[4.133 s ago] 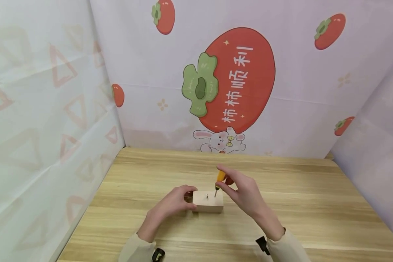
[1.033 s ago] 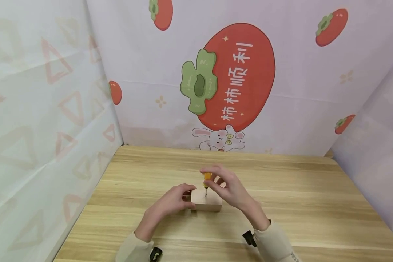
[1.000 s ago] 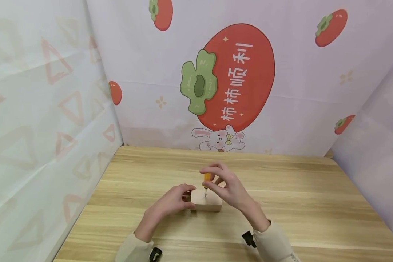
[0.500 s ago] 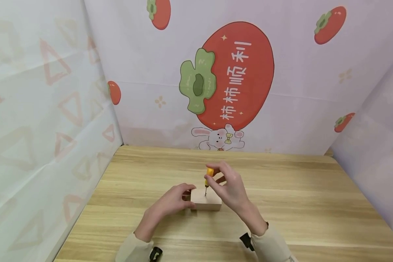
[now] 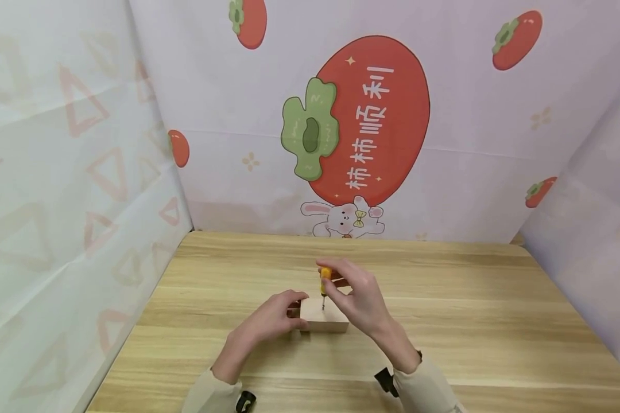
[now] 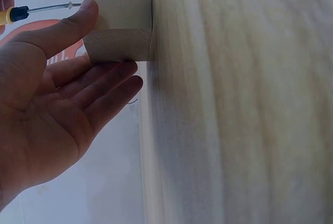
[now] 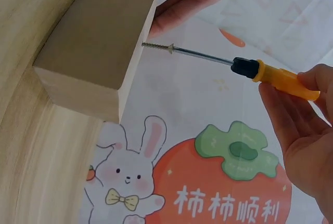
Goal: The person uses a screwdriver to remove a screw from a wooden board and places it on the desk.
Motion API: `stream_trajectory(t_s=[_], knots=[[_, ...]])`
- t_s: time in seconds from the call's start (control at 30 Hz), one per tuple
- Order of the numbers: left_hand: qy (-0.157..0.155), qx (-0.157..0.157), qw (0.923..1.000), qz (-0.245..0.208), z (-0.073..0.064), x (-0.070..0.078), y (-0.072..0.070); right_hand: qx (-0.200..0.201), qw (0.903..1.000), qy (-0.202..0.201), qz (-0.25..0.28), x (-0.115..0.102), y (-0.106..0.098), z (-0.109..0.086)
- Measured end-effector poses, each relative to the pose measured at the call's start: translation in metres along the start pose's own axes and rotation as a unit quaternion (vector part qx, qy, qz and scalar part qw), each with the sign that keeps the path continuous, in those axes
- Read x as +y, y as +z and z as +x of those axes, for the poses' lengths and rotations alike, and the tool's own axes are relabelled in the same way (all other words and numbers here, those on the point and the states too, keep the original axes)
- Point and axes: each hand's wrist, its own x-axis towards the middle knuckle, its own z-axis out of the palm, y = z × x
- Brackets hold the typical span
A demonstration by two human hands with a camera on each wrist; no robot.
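A pale wooden block (image 5: 336, 327) lies on the table, a screw (image 7: 158, 47) standing partly out of its top face. My left hand (image 5: 268, 317) grips the block's left end, thumb on the near side and fingers at the far side. Between the thumb and fingers of my right hand (image 5: 364, 295) is the yellow handle of a screwdriver (image 7: 283, 80) with a black collar. Its metal shaft points down, and the tip meets the screw head in the right wrist view. The left wrist view also shows the screw (image 6: 71, 5) beside my left thumb.
The wood-grain table (image 5: 470, 321) extends around the block on all sides. White printed sheets stand along its back and sides, the back sheet (image 5: 227, 189) carrying a large red persimmon and a rabbit.
Earlier the screwdriver tip stood right of the bare screw; it has since moved left onto the screw head. Over the last second the handle tilted and my right fingers shifted on it.
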Motion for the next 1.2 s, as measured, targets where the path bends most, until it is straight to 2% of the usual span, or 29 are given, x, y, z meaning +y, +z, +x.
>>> stream_trajectory(t_s=[0.27,0.53,0.73,0.87,1.03,1.2], knots=[[-0.006,0.001,0.9998,0.019,-0.001,0.002,0.000,0.018,0.9984,0.035,0.041,0.000,0.001,-0.005],[-0.005,0.002,0.9997,0.024,-0.002,0.001,0.001,0.061,0.9980,0.016,0.012,0.003,0.005,-0.006],[-0.005,0.001,0.9998,0.021,-0.002,0.002,0.001,0.065,0.9976,0.021,0.011,0.004,0.008,-0.007],[-0.002,0.001,0.9999,0.014,-0.003,0.003,0.000,0.053,0.9976,0.022,0.039,0.003,0.006,-0.003],[-0.001,0.002,0.9999,0.013,-0.003,0.004,0.000,-0.001,0.9950,0.057,0.082,0.005,-0.002,-0.002],[-0.001,0.001,0.9999,0.013,-0.002,0.005,0.000,-0.032,0.9925,0.076,0.091,0.007,-0.009,-0.004]])
